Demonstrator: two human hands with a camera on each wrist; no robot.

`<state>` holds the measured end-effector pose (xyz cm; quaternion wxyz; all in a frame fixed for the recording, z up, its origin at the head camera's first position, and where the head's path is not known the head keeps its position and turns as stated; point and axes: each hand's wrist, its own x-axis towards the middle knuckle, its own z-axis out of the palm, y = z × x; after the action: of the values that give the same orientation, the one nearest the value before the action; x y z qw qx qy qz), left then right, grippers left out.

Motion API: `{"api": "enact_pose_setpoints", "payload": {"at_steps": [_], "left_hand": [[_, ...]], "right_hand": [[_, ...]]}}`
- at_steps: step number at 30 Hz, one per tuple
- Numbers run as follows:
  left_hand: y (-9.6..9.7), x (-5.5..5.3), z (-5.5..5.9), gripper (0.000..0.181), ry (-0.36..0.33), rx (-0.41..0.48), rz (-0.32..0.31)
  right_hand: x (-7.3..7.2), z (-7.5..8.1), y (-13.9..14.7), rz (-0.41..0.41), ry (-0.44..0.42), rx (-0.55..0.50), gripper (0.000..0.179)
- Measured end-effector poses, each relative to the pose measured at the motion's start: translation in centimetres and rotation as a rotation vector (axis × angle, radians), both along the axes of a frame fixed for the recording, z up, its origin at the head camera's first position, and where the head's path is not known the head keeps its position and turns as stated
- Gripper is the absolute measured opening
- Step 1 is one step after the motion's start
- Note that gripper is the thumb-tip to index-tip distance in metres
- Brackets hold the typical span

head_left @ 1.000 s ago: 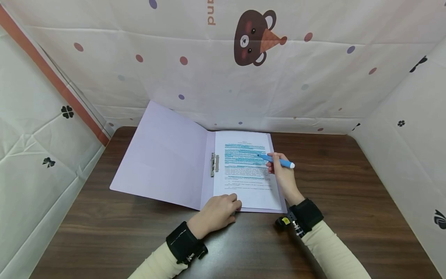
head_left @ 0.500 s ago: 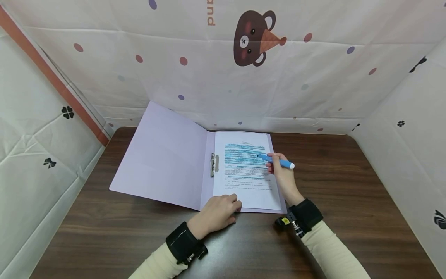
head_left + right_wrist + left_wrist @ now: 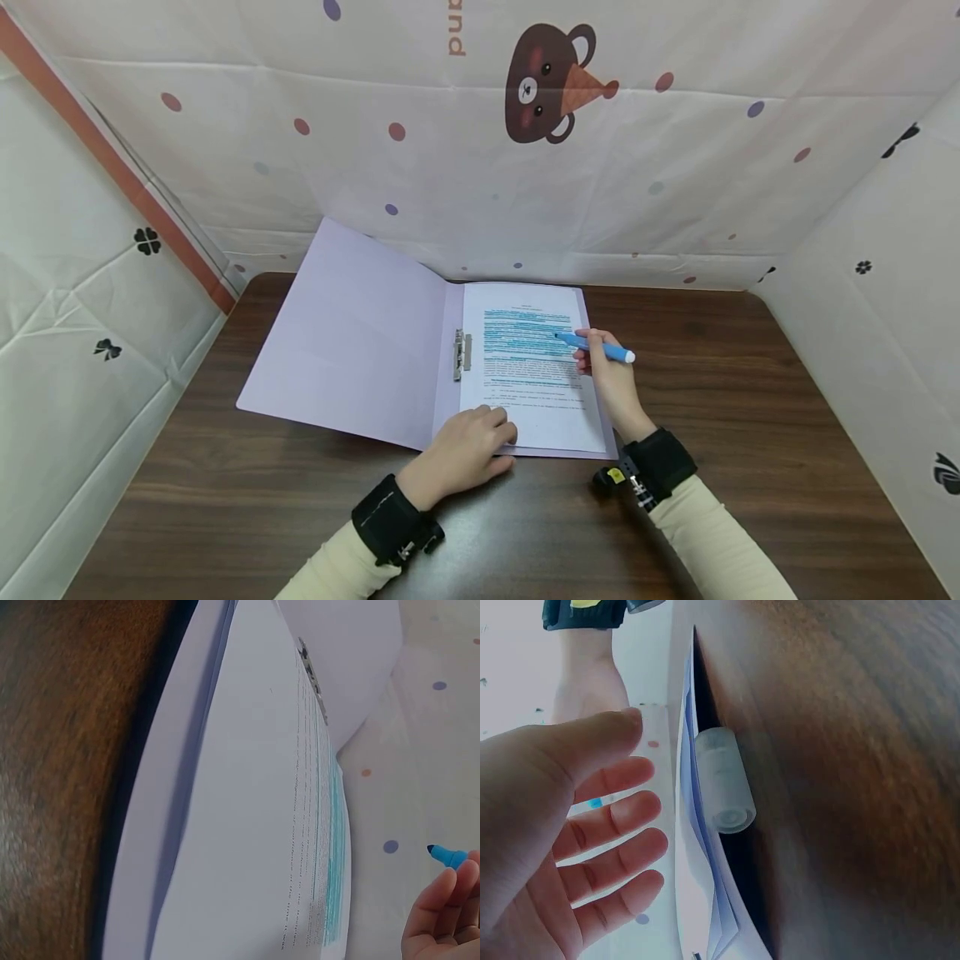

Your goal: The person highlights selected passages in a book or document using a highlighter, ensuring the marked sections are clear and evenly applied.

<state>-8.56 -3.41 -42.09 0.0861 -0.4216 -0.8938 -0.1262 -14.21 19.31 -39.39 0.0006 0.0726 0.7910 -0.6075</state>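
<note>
The right hand (image 3: 613, 383) pinches a blue marker (image 3: 617, 352), a smooth plastic barrel with a pale rounded end, over the right side of the paper (image 3: 547, 429). Its dark nib points toward the printed lines, and the right wrist view shows it raised clear of the sheet. The left hand (image 3: 467, 446) holds nothing; its fingers are loosely bent, the thumb apart, above the paper's lower edge. Whether its fingertips touch the sheet, I cannot tell.

The folder (image 3: 352, 342) is stiff, matte lilac, spread out, its left cover slanting up off the tabletop (image 3: 750, 417). The white paper lies in its right half, beside a shiny metal clip (image 3: 458, 354) near the spine. Teal strokes cover the upper text densely and streak the lines below.

A translucent, whitish cylinder (image 3: 724, 780) with a ringed end lies just beside the folder's edge. The tabletop is dark, streaked wood grain; behind it hangs creased, dotted cloth (image 3: 450, 175).
</note>
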Motion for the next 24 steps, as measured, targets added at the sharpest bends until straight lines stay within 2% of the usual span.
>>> {"api": "enact_pose_setpoints", "payload": {"at_steps": [8, 18, 24], "left_hand": [[-0.4, -0.3, -0.1, 0.008, 0.017, 0.024, 0.009], [-0.9, -0.5, -0.4, 0.023, -0.009, 0.057, 0.014], [-1.3, -0.6, -0.4, 0.036, -0.002, 0.022, 0.039]], "right_hand": [[-0.9, -2.1, 0.7, 0.004, 0.005, -0.014, 0.051], [-0.8, -2.0, 0.7, 0.011, 0.007, -0.003, 0.052], [-1.0, -2.0, 0.6, 0.037, 0.000, 0.004, 0.053]]}}
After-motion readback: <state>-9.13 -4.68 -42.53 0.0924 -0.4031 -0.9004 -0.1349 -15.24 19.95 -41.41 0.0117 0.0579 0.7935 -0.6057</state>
